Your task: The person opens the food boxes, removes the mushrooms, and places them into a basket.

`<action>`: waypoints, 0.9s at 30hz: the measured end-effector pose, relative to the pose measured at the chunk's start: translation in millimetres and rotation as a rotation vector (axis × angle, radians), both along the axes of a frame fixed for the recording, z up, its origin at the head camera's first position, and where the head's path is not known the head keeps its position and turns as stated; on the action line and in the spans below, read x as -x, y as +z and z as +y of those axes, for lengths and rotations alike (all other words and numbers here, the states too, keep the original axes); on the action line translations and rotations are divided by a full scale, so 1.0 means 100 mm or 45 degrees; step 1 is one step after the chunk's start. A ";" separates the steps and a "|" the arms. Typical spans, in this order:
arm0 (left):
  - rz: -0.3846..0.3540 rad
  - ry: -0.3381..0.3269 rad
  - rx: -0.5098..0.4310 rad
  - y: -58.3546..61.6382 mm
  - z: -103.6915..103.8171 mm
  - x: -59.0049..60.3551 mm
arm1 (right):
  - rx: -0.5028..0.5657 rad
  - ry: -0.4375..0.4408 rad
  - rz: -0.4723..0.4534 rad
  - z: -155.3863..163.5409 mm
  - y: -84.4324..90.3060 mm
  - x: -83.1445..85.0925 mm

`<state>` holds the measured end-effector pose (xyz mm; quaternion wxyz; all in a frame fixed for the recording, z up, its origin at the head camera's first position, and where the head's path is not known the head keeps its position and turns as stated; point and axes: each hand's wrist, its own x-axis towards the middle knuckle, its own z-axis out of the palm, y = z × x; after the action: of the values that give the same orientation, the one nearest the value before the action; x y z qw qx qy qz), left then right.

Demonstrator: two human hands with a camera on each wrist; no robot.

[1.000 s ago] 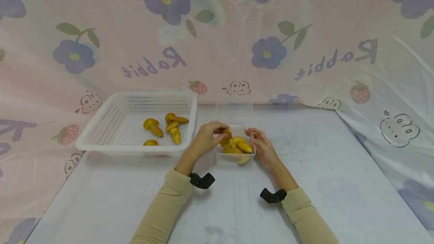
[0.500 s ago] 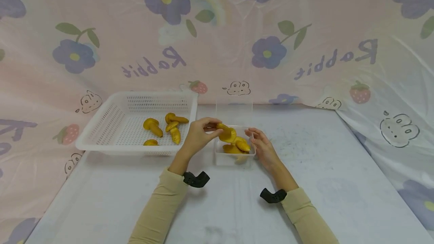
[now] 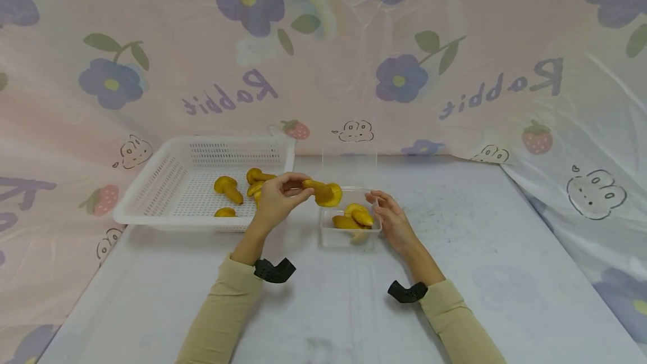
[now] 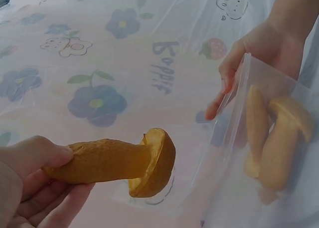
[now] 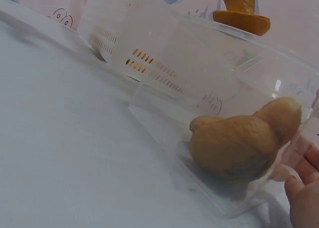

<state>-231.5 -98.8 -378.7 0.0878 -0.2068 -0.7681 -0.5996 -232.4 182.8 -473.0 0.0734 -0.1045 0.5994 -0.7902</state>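
Yellow-brown toy mushroom (image 3: pixel 323 191), long pebbled stem and rounded cap, held level in the air just above the left rim of the clear box (image 3: pixel 350 233), cap toward the box; pinched by the stem between thumb and fingers of the left hand (image 3: pixel 277 198). Right hand (image 3: pixel 391 219) laid against the box's right wall, fingers gently curved, nothing clasped. More mushrooms (image 3: pixel 354 217) piled inside the box. Further left, white slotted basket (image 3: pixel 156 190) on the table (image 3: pixel 495 274), with loose mushrooms (image 3: pixel 228 189) inside
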 end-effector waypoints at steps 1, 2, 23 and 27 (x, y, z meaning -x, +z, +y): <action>-0.019 0.005 -0.016 0.01 -0.03 0.00 | -0.001 0.000 0.000 0.00 0.00 0.00; -0.032 0.011 -0.023 0.01 -0.07 0.00 | -0.003 0.000 0.001 0.00 0.00 0.00; -0.146 0.348 -0.168 0.13 -0.79 -0.01 | -0.007 -0.012 -0.003 0.00 0.01 0.00; -0.167 0.406 -0.237 0.15 -0.94 -0.01 | 0.001 -0.010 0.002 0.00 -0.01 0.00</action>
<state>-230.7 -192.4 -364.1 0.1502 -0.0341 -0.7365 -0.6587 -232.2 182.4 -473.6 0.0700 -0.1029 0.5995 -0.7907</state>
